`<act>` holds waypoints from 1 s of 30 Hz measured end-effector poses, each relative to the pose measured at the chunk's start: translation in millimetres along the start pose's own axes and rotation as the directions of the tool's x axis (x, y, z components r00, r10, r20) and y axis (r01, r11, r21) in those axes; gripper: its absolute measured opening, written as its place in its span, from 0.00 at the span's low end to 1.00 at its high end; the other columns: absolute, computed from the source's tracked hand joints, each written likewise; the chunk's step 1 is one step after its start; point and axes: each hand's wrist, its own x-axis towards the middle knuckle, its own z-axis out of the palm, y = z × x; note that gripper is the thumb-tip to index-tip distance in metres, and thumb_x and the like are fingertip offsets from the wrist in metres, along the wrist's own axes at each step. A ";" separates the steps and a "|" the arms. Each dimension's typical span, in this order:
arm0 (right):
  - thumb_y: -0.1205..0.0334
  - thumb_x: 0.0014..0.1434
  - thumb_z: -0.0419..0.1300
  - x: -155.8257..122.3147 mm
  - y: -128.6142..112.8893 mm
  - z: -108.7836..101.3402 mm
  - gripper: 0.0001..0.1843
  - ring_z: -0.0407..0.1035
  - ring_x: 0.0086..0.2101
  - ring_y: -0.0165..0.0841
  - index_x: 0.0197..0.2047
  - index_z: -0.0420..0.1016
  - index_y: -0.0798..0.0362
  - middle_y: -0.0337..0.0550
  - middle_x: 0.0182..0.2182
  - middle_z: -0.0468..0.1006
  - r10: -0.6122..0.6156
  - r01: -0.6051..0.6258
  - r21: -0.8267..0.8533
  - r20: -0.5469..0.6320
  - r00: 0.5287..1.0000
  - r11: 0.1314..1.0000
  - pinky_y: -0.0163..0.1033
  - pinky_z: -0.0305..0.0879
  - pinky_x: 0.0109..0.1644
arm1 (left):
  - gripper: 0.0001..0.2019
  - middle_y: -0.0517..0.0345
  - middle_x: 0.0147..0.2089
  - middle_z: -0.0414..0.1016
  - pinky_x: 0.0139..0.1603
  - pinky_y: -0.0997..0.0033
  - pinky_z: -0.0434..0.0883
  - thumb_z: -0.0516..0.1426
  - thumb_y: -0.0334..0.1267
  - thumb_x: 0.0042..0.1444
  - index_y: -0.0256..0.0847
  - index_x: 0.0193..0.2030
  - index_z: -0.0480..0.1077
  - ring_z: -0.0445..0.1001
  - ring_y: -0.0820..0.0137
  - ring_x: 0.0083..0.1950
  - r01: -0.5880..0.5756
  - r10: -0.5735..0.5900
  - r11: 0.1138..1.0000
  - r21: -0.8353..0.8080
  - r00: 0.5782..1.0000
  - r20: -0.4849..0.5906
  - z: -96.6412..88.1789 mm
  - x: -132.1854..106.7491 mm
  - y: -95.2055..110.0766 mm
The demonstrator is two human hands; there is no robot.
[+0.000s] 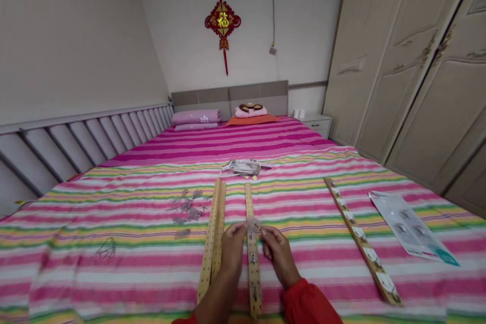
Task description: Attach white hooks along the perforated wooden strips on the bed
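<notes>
My left hand (234, 243) is closed in a pinch on the left edge of a small clear adhesive hook (252, 224). My right hand (279, 249) pinches at its right side, fingertips together; the exact grip is too small to make out. The clear hook is over a narrow wooden strip with holes (249, 202), which runs away from me between both hands. Nearer to me, a few small metallic hooks (253, 258) sit along that strip. Just left of it, two more perforated strips (208, 248) lie side by side, partly behind my left forearm.
Clear pieces (187, 206) are scattered to the left, with thin wire hooks (106, 248) farther out. Plastic packaging (246, 166) lies beyond the strips. To the right are a strip with white hooks (357, 233) and a blister pack (410, 228), all on a striped bedsheet (144, 273).
</notes>
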 end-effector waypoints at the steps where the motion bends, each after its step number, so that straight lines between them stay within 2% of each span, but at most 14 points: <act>1: 0.47 0.45 0.67 0.4 -0.4 0.1 0.19 0.50 0.13 0.21 0.35 0.76 0.53 0.32 0.18 0.71 -0.005 0.006 0.031 -0.027 1.000 1.000 0.31 0.43 0.16 | 0.09 0.53 0.30 0.79 0.39 0.69 0.69 0.63 0.41 0.41 0.37 0.28 0.77 0.75 0.65 0.35 -0.031 0.031 0.999 0.027 0.999 0.017 0.2 0.2 2.7; 4: 0.47 0.45 0.67 1.6 0.1 -0.2 0.21 0.50 0.13 0.22 0.39 0.76 0.53 0.31 0.16 0.69 -0.018 0.022 0.057 -0.075 0.997 0.998 0.31 0.44 0.16 | 0.07 0.54 0.27 0.78 0.36 0.69 0.69 0.63 0.40 0.41 0.38 0.25 0.77 0.74 0.64 0.32 -0.093 0.082 0.988 0.122 0.992 0.092 -0.6 3.7 9.6; 7: 0.49 0.45 0.68 1.6 0.1 0.0 0.19 0.48 0.13 0.22 0.36 0.78 0.54 0.29 0.12 0.62 -0.034 0.036 0.026 -0.072 0.997 0.999 0.32 0.42 0.17 | 0.06 0.55 0.25 0.77 0.32 0.71 0.68 0.62 0.38 0.40 0.39 0.24 0.76 0.73 0.66 0.29 -0.113 0.091 0.983 0.146 0.985 0.147 -0.1 10.4 11.7; 13: 0.51 0.42 0.69 9.0 -9.5 3.4 0.15 0.50 0.15 0.22 0.29 0.79 0.55 0.32 0.14 0.66 -0.039 0.038 -0.024 -0.046 0.998 0.999 0.32 0.43 0.18 | 0.03 0.58 0.23 0.74 0.29 0.74 0.65 0.61 0.34 0.39 0.37 0.23 0.74 0.70 0.71 0.26 -0.105 0.064 0.978 0.179 0.974 0.218 6.7 33.5 10.0; 16: 0.53 0.41 0.69 21.3 -14.7 6.5 0.14 0.54 0.15 0.22 0.26 0.78 0.55 0.31 0.12 0.66 -0.044 0.042 -0.047 -0.039 0.998 0.998 0.31 0.47 0.18 | 0.06 0.59 0.23 0.73 0.30 0.74 0.65 0.63 0.34 0.37 0.37 0.25 0.73 0.70 0.71 0.27 -0.083 0.056 0.986 0.142 0.981 0.185 10.9 48.3 8.7; 21: 0.55 0.39 0.69 42.1 -13.7 13.5 0.13 0.59 0.14 0.24 0.24 0.76 0.56 0.33 0.12 0.69 -0.006 0.004 -0.047 -0.043 0.999 0.999 0.30 0.52 0.18 | 0.16 0.60 0.22 0.72 0.30 0.73 0.65 0.66 0.35 0.32 0.36 0.31 0.71 0.71 0.71 0.26 0.025 -0.024 1.000 -0.002 0.996 0.091 14.0 69.6 -0.4; 25: 0.55 0.37 0.69 51.3 -5.7 17.5 0.14 0.62 0.14 0.25 0.24 0.74 0.55 0.35 0.15 0.73 0.004 -0.008 -0.052 -0.067 0.998 0.999 0.31 0.56 0.17 | 0.14 0.59 0.23 0.73 0.31 0.72 0.66 0.66 0.34 0.29 0.36 0.26 0.70 0.71 0.71 0.26 0.053 -0.050 0.998 -0.030 0.995 0.090 12.7 79.8 -11.6; 30: 0.55 0.37 0.69 57.1 4.3 17.6 0.13 0.60 0.13 0.24 0.22 0.72 0.55 0.34 0.13 0.71 0.010 -0.017 -0.068 -0.101 0.995 0.998 0.30 0.55 0.17 | 0.12 0.61 0.21 0.72 0.30 0.72 0.66 0.64 0.34 0.29 0.36 0.24 0.70 0.70 0.72 0.25 0.077 -0.075 0.997 -0.020 0.994 0.074 12.2 86.8 -23.9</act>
